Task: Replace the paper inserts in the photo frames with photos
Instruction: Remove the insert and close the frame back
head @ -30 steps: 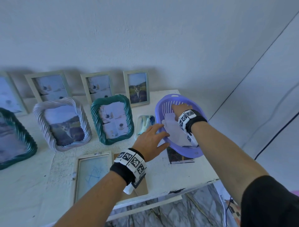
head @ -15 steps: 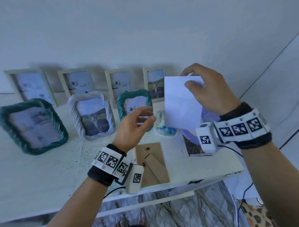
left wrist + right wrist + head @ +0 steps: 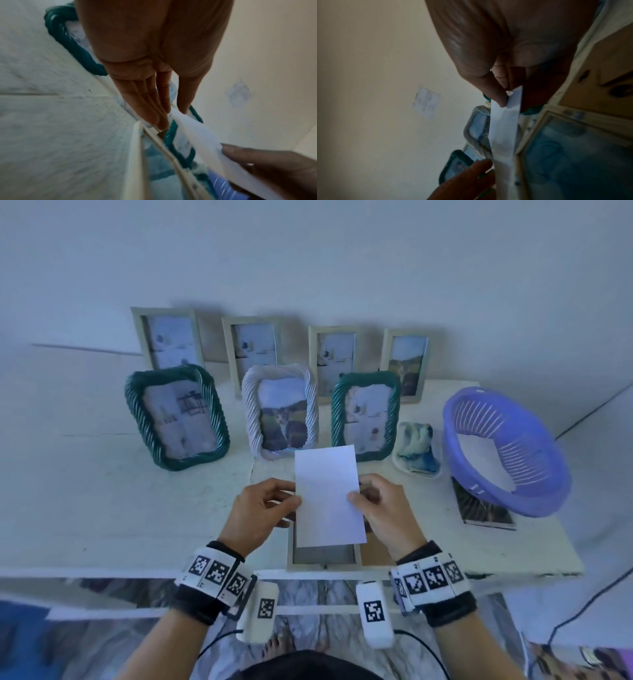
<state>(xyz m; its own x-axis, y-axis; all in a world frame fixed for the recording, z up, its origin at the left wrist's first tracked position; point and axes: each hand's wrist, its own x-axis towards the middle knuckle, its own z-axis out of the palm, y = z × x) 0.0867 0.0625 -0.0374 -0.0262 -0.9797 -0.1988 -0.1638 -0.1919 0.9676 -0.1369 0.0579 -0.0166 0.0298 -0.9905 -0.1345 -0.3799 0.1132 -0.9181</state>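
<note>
White, blank side up, the photo point(image 3: 327, 496) hangs between both hands above the open frame point(image 3: 323, 556) lying flat at the tabletop's point(image 3: 85, 508) near edge. Left hand point(image 3: 260, 510) pinches its left edge, right hand point(image 3: 383, 510) its right (each grip closed on it). Purple basket point(image 3: 507, 446) sits far right.

A purple slotted plastic basket point(image 3: 507, 453) sits tilted at the right end of the white painted wooden table point(image 3: 102, 508), its rim resting on a dark flat booklet point(image 3: 479, 508). Just beside it to the left lies a crumpled pale green and blue cloth point(image 3: 418, 451). A plain white wall point(image 3: 308, 251) rises behind.
</note>
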